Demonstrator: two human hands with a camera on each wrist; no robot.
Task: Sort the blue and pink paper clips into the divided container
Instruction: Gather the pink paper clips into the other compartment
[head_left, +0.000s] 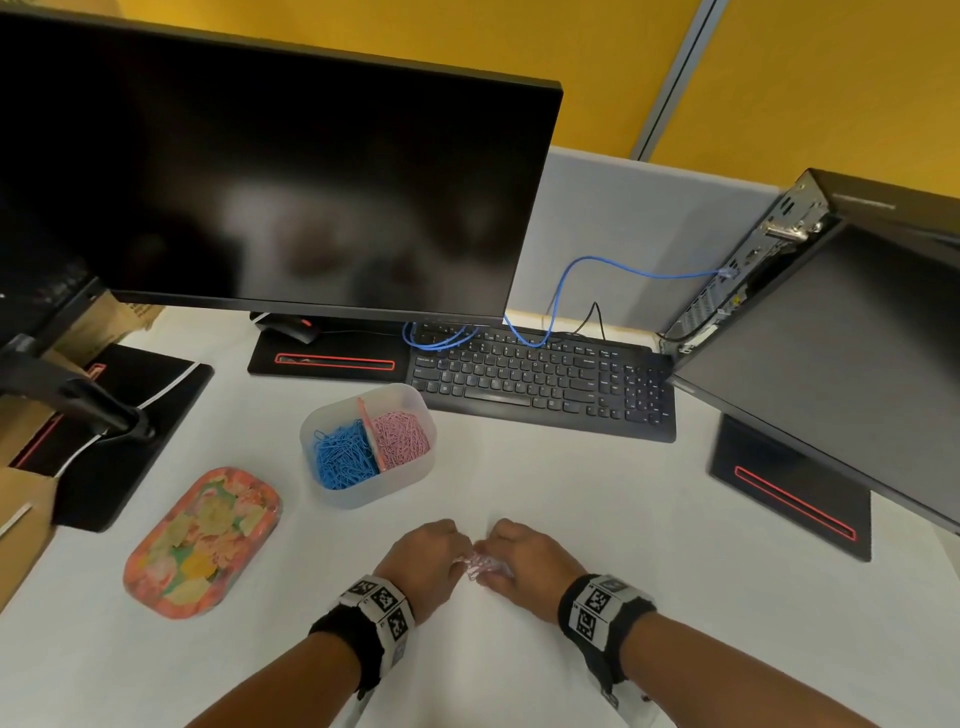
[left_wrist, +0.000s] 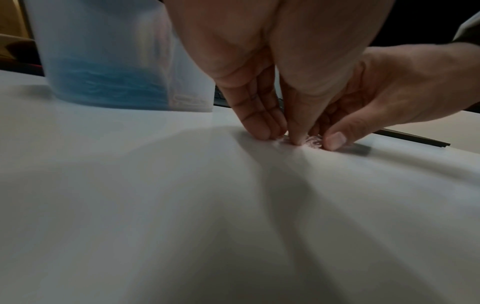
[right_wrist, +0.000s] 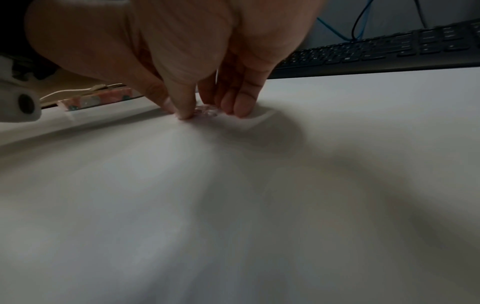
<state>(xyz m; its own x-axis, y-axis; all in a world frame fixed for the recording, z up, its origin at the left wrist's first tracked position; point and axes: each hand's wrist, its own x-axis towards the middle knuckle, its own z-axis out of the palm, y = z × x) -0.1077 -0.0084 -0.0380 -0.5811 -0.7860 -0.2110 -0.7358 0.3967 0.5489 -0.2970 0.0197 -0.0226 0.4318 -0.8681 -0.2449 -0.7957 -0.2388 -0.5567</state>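
A translucent divided container (head_left: 332, 499) stands mid-desk, with blue paper clips (head_left: 343, 457) in its left compartment and pink paper clips (head_left: 402, 434) in its right one. Nearer to me, a small heap of pink clips (head_left: 480, 564) lies on the white desk between my two hands. My left hand (head_left: 441, 551) has its fingertips (left_wrist: 262, 131) down on the desk and pinches at the heap (left_wrist: 313, 140) from the left. My right hand (head_left: 511, 556) pinches the same heap (right_wrist: 205, 112) between thumb (right_wrist: 184, 113) and fingers. The hands almost touch and hide most of the heap.
A floral oval tray (head_left: 202, 540) lies left of the hands. A black keyboard (head_left: 540, 379) sits behind the container, with monitors (head_left: 291, 182) at the back, left and right. A blue cable (head_left: 623, 265) runs to the computer at the right.
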